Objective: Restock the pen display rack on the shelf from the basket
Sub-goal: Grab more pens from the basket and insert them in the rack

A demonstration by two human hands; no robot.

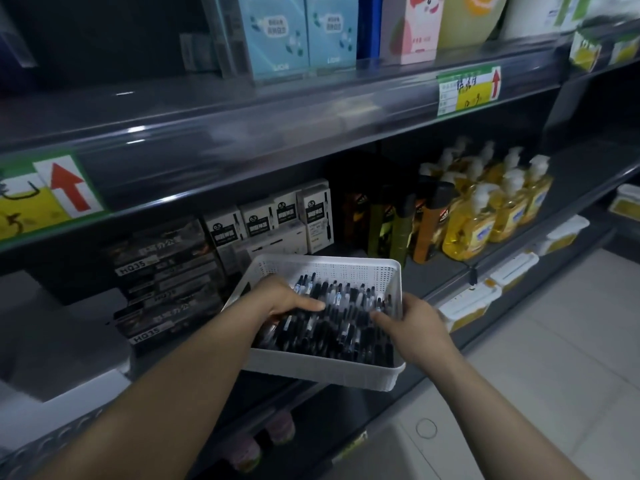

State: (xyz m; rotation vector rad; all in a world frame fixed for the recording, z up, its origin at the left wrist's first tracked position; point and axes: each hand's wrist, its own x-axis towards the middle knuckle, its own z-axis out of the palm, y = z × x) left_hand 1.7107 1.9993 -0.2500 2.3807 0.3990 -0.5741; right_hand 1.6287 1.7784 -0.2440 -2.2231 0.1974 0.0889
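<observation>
A white perforated basket (pixel 329 268) rests on the middle shelf's front edge, filled with many black pens (pixel 343 327). My left hand (pixel 282 297) lies inside the basket on the pens, fingers curled over some of them; whether it grips any I cannot tell. At the basket's right rim my right hand (pixel 414 323) holds the wall, with its thumb over the pens. Behind the basket stand white pen boxes (pixel 277 220) marked 0.5; a display rack as such I cannot make out.
Dark stacked boxes marked HQ35 (pixel 166 271) sit left of the basket. Brown bottles (pixel 429 226) and yellow pump soap bottles (pixel 498 209) stand to its right. Above runs a shelf (pixel 277 116) with price tags and blue cartons (pixel 298 32). Tiled floor (pixel 554 341) lies at the right.
</observation>
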